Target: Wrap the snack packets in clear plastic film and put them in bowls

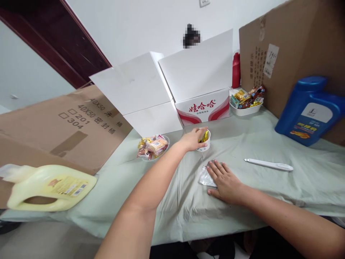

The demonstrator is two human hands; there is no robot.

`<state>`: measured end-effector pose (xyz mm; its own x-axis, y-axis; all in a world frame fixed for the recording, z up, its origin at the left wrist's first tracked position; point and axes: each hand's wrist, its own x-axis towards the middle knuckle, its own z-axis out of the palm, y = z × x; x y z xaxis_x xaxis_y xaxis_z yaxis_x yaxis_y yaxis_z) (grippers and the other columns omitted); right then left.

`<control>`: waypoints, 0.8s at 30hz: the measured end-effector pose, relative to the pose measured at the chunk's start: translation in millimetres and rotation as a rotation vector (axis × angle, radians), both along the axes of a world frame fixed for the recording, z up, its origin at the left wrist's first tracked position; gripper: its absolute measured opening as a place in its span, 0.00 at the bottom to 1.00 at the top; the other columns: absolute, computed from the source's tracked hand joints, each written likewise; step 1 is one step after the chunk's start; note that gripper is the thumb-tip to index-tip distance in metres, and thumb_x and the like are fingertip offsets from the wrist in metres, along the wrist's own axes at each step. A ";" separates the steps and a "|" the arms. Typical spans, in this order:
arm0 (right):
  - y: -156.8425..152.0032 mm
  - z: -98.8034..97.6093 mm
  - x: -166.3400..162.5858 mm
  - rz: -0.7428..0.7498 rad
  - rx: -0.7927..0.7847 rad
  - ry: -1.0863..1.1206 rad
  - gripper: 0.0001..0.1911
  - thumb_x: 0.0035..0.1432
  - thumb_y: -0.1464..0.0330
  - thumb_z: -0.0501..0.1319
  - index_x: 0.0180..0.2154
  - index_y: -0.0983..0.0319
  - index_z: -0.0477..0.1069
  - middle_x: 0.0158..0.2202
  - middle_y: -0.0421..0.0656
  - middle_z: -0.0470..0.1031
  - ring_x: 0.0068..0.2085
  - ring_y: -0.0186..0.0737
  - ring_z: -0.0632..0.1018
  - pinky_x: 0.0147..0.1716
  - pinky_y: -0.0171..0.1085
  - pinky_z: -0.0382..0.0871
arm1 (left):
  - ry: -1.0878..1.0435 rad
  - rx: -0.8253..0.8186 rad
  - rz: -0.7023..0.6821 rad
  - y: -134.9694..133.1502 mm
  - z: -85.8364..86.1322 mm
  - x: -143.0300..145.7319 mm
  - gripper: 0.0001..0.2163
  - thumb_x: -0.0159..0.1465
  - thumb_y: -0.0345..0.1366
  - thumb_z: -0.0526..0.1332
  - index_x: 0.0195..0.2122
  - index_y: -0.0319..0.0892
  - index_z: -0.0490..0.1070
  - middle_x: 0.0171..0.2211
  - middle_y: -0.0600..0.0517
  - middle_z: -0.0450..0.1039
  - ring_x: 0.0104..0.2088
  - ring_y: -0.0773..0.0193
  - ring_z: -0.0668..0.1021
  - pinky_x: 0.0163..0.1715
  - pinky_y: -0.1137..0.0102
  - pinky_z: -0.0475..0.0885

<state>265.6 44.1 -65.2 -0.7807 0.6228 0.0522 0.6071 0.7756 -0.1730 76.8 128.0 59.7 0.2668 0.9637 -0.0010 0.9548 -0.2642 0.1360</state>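
Observation:
My left hand (pixel 192 139) reaches across to a small white paper cup (pixel 206 146) and spans its left side, thumb by the near rim and fingers at the far rim. Gold-wrapped candy (pixel 204 137) shows inside the cup. Lower down, my right hand (pixel 224 181) lies flat with its fingers spread, the fingertips resting on a crumpled clear plastic bag (pixel 206 177). Part of that bag is hidden under the fingers. A bowl of wrapped snacks (pixel 154 146) stands left of the cup.
A white peeler-like tool (pixel 269 164) lies at right. Behind it are a blue jug (pixel 307 111), a white dish of snacks (pixel 248 109) and a red bottle (pixel 236 71). A white carton (pixel 202 108) stands at the back. A pale yellow bottle (pixel 52 187) lies at left by a cardboard box (pixel 67 126).

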 end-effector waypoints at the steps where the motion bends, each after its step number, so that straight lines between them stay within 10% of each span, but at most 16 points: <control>1: 1.2 -1.5 1.2 0.006 0.007 0.018 0.45 0.59 0.45 0.54 0.66 0.70 0.54 0.68 0.60 0.49 0.68 0.62 0.51 0.64 0.61 0.49 | 0.024 -0.053 -0.018 6.1 -2.1 2.0 0.34 0.59 0.39 0.66 0.65 0.48 0.56 0.62 0.43 0.63 0.56 0.46 0.73 0.52 0.58 0.70; 8: 4.6 -1.2 4.9 0.020 0.001 0.015 0.44 0.60 0.46 0.55 0.66 0.71 0.55 0.68 0.59 0.50 0.68 0.61 0.52 0.64 0.58 0.50 | -0.017 0.001 -0.028 -1.1 -23.3 5.4 0.26 0.62 0.35 0.62 0.62 0.42 0.61 0.56 0.44 0.70 0.54 0.52 0.75 0.52 0.63 0.70; 17: 6.4 -12.3 3.9 0.019 0.078 0.066 0.44 0.60 0.45 0.53 0.65 0.70 0.57 0.67 0.59 0.54 0.68 0.61 0.54 0.62 0.59 0.51 | -0.038 0.152 -0.009 -27.0 -1.5 -13.8 0.22 0.64 0.43 0.61 0.58 0.43 0.66 0.58 0.47 0.69 0.58 0.56 0.70 0.59 0.62 0.63; 21: 7.4 -16.6 3.6 0.019 0.085 0.078 0.43 0.60 0.45 0.53 0.65 0.69 0.58 0.67 0.59 0.54 0.68 0.61 0.54 0.63 0.58 0.51 | 0.150 0.292 0.458 -37.1 19.4 -72.3 0.28 0.62 0.54 0.58 0.61 0.46 0.64 0.64 0.44 0.60 0.65 0.43 0.59 0.63 0.49 0.53; 24: 8.9 -18.6 4.0 0.017 0.086 0.077 0.43 0.60 0.45 0.52 0.65 0.68 0.58 0.67 0.58 0.54 0.68 0.61 0.54 0.63 0.57 0.51 | 0.202 0.060 0.817 -42.9 28.8 -124.4 0.45 0.48 0.63 0.65 0.65 0.50 0.58 0.70 0.40 0.45 0.65 0.25 0.53 0.58 0.38 0.55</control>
<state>269.6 53.0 -83.8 -0.7827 0.6002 0.1648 0.5814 0.7996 -0.1507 -47.5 85.2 88.5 -0.5141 0.8536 0.0839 0.8533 0.5189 -0.0501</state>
